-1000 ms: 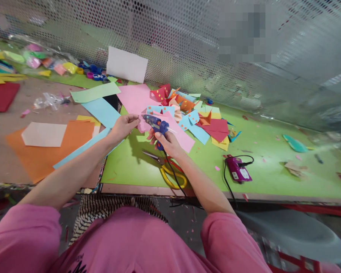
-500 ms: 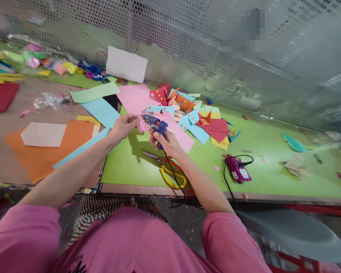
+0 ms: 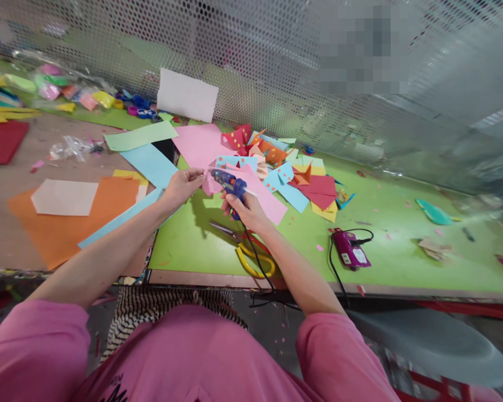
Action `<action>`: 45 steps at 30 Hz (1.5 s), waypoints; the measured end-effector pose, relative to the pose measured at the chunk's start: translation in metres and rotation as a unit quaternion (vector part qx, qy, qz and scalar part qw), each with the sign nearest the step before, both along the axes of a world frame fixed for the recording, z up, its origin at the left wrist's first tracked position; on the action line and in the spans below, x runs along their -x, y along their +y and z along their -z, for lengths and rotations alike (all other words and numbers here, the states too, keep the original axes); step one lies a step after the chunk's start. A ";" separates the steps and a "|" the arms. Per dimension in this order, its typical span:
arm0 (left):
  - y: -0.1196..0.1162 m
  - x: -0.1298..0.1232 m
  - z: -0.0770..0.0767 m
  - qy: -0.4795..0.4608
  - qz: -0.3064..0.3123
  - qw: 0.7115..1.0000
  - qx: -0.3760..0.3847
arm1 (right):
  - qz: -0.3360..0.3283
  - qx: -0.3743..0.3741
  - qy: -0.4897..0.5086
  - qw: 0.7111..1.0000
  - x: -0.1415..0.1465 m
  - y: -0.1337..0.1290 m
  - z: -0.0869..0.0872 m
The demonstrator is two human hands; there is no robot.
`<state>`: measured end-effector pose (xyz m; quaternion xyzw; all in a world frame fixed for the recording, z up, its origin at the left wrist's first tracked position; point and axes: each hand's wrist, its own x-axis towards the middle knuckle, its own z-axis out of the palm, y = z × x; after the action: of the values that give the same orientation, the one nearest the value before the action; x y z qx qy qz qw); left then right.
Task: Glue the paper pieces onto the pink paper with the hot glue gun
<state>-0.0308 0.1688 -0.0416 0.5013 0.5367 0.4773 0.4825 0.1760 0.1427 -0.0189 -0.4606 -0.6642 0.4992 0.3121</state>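
inside the green worktop's front edge [image 3: 201,277], left hand [image 3: 181,187] pinches crumpled pink paper [image 3: 211,185]; right hand [image 3: 246,209] grips blue plastic glue gun [image 3: 237,186].

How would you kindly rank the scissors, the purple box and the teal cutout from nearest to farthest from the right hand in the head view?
1. Scissors: just below the right hand.
2. Purple box: to the right, near the front edge of the table.
3. Teal cutout: farther right.

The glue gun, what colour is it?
The glue gun is mostly blue, seen in the head view.
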 end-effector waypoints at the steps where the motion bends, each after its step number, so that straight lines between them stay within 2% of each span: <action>1: 0.000 0.000 0.000 -0.001 -0.001 1.000 0.001 | 0.002 0.001 -0.001 1.000 0.000 0.000 -0.001; 12: -0.002 -0.001 0.001 0.009 0.019 1.000 -0.008 | -0.002 0.006 0.004 1.000 0.000 -0.001 0.000; 24: 0.000 0.000 0.003 0.004 0.011 1.000 -0.011 | -0.006 0.006 -0.014 1.000 0.000 0.001 0.004; 29: 0.000 -0.001 0.004 0.001 -0.006 1.000 -0.003 | 0.009 0.007 0.018 1.000 -0.001 -0.003 0.001; 36: 0.000 0.000 0.005 0.008 -0.007 1.000 -0.004 | -0.005 0.026 0.082 0.996 0.000 -0.001 -0.003; 39: 0.000 0.000 0.006 0.011 -0.005 1.000 -0.010 | 0.015 0.020 0.085 0.996 0.002 -0.001 -0.003; 45: 0.000 -0.001 0.005 0.018 -0.002 1.000 -0.013 | 0.012 0.021 0.082 0.996 0.003 -0.002 -0.002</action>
<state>-0.0295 0.1687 -0.0462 0.5151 0.5403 0.4760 0.4650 0.1728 0.1406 -0.0167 -0.4321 -0.6200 0.5458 0.3619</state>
